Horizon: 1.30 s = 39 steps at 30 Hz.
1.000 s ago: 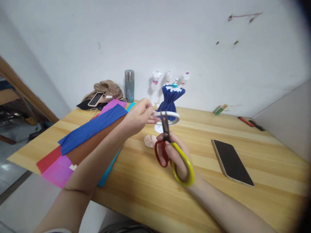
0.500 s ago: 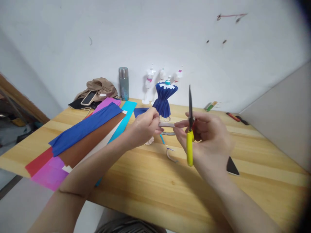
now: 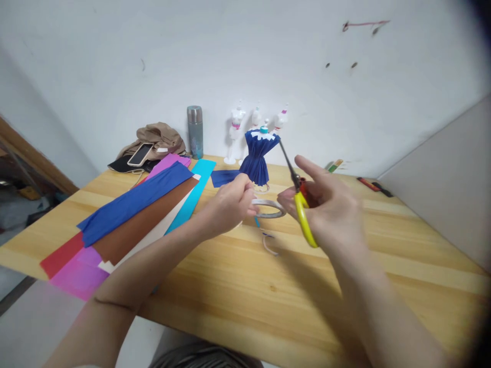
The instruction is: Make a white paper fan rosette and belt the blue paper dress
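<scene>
My left hand is closed in a pinch on the edge of a narrow roll of tape, held above the table. My right hand holds scissors with yellow handles, their dark blades pointing up and to the left; my index finger is stretched out. The thumb is close to the tape roll's right edge; I cannot tell whether it touches. Behind the roll stands a small dress form in a pleated blue paper dress with a white collar. A curled strip lies on the table below the roll.
Coloured paper sheets are layered at the left. Behind them are a brown cloth, a phone and a thermos. Several white dress forms stand by the wall. A red and black tool lies at the right.
The scissors have tilted, with their tips swinging left. My right fingers have moved off the tape roll's top, and the roll shows more of its ring. My left hand has barely moved.
</scene>
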### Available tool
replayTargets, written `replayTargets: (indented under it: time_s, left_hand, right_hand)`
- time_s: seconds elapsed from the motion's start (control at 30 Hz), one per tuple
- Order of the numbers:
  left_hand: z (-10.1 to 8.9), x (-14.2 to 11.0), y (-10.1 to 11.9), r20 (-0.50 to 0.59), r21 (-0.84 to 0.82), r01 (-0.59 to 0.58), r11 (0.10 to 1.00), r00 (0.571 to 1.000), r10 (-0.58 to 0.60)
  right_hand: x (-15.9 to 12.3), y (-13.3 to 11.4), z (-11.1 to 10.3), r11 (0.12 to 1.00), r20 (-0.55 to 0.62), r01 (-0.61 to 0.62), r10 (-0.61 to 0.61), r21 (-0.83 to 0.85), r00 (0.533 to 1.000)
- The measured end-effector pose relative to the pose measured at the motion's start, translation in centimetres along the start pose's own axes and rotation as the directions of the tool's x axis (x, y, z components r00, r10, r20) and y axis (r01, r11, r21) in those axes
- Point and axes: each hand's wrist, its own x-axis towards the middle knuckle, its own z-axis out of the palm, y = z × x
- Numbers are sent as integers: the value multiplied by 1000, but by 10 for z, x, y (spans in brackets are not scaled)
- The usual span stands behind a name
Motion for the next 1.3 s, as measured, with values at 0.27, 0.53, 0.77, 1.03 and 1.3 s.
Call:
replayTargets:
  time_s: [0.27, 0.53, 0.77, 1.03, 1.3]
  left_hand:
    - [0, 5, 22, -10, -149, 175, 973, 984, -179]
    - [0, 5, 28, 32, -266, 264, 927, 964, -265]
    - [-16, 5, 16, 68, 132, 32, 991, 997, -42]
    - [-23, 14, 1, 218, 767, -260, 587, 966, 142]
    - [-38, 13, 19, 324, 83, -70, 994, 945, 40]
  right_hand:
    - [32, 29, -36, 933, 460, -278, 149, 227, 875]
    - [40, 52, -21, 880, 528, -313, 86, 357, 845]
    - [41, 45, -27, 923, 454, -252, 98, 292, 886]
    - [31, 22, -29, 958, 374, -111, 4, 265, 928]
    - [37, 29, -33, 945, 367, -176, 66, 276, 928]
